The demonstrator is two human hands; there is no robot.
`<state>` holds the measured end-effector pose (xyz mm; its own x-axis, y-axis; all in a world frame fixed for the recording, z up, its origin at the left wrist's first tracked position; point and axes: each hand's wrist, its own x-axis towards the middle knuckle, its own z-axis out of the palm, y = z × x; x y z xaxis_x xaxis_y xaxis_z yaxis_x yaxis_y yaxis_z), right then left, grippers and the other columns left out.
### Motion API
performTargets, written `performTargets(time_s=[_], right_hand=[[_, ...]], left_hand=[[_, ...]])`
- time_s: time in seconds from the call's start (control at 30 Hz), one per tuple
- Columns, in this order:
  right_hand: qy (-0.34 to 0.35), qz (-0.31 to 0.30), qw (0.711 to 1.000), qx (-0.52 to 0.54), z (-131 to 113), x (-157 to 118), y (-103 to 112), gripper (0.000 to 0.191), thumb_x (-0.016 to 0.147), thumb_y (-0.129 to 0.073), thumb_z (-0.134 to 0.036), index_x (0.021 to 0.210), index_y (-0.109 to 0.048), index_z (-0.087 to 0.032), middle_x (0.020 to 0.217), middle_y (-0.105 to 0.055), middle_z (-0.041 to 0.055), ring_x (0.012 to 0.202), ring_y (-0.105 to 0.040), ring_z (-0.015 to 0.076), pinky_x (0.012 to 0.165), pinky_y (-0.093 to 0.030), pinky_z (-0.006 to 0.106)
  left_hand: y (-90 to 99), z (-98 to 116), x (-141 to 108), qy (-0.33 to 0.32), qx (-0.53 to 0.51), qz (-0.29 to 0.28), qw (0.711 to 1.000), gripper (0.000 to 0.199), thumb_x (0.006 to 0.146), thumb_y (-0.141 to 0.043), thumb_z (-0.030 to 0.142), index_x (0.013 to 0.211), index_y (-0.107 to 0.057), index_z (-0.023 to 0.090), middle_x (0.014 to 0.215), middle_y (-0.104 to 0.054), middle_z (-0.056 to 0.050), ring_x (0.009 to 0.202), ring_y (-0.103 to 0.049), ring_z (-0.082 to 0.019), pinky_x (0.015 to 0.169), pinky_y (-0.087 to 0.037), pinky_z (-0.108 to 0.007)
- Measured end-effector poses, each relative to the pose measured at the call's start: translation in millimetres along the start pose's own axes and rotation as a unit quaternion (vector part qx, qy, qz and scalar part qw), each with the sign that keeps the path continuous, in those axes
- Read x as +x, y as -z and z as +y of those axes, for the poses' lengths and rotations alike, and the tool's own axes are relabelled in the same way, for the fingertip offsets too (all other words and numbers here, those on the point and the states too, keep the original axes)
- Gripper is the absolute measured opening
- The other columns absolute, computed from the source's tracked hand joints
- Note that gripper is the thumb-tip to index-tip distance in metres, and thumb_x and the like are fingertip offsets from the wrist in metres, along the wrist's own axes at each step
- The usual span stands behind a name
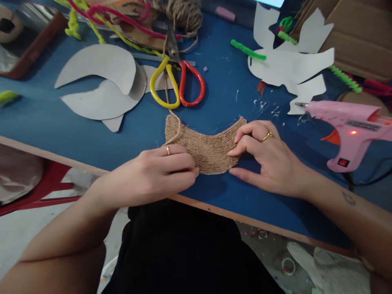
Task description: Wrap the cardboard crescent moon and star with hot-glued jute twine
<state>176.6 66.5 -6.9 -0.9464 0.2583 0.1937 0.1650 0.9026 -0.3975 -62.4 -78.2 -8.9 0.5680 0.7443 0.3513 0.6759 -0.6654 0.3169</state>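
Note:
A crescent-shaped piece wrapped in rows of brown jute twine (202, 149) lies on the blue table (214, 98) in front of me. My left hand (162, 171) grips its left end, fingers on top, and a ring shows on one finger. My right hand (263, 159), also ringed, pinches the right end between fingers and thumb. A loose twine strand (175, 127) rises from the piece's left end, passing the scissors with yellow and red handles (177, 81) towards a ball of jute twine (184, 14).
A pink hot glue gun (349, 130) with a lit red light stands at the right. Grey card cut-outs (98, 67) lie at the left, and a white cut-out (290, 67) lies at the upper right. Green pipe cleaners (248, 50) and a cardboard sheet (346, 36) are nearby.

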Motion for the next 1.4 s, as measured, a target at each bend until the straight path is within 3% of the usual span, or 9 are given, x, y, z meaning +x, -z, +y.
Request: performTargets(time_s=[0.63,0.9,1.4], right_hand=[[-0.033,-0.005,0.999,0.009,-5.9,0.3,0.8,0.015,0.085,-0.058,-0.032,0.094,-0.058,-0.02,0.107,-0.053,0.0083,0.106,-0.047,0.0251,0.095,-0.038,0.045],[-0.038,0.008,0.999,0.007,-6.4,0.7,-1.3,0.026,0.09,-0.055,-0.047,0.093,-0.057,-0.021,0.104,-0.053,0.0079,0.104,-0.048,0.0253,0.094,-0.039,0.045],[-0.027,0.02,0.999,-0.028,-7.3,2.0,-4.2,0.026,0.09,-0.055,-0.046,0.091,-0.057,-0.02,0.101,-0.054,0.0084,0.099,-0.051,0.0252,0.092,-0.039,0.047]], left_hand=[[-0.3,-0.2,-0.9,-0.004,0.013,0.006,1.0,0.013,0.086,-0.056,0.002,0.087,-0.055,0.015,0.086,-0.056,-0.003,0.079,-0.053,-0.014,0.074,-0.048,-0.028],[-0.5,0.4,-1.5,-0.008,0.016,0.009,1.0,0.012,0.087,-0.055,0.002,0.088,-0.055,0.014,0.086,-0.057,-0.005,0.082,-0.055,-0.016,0.073,-0.049,-0.029],[1.4,0.1,1.1,-0.009,0.0,0.012,1.0,0.014,0.089,-0.052,0.002,0.086,-0.054,0.015,0.083,-0.056,-0.003,0.081,-0.055,-0.014,0.071,-0.051,-0.028]])
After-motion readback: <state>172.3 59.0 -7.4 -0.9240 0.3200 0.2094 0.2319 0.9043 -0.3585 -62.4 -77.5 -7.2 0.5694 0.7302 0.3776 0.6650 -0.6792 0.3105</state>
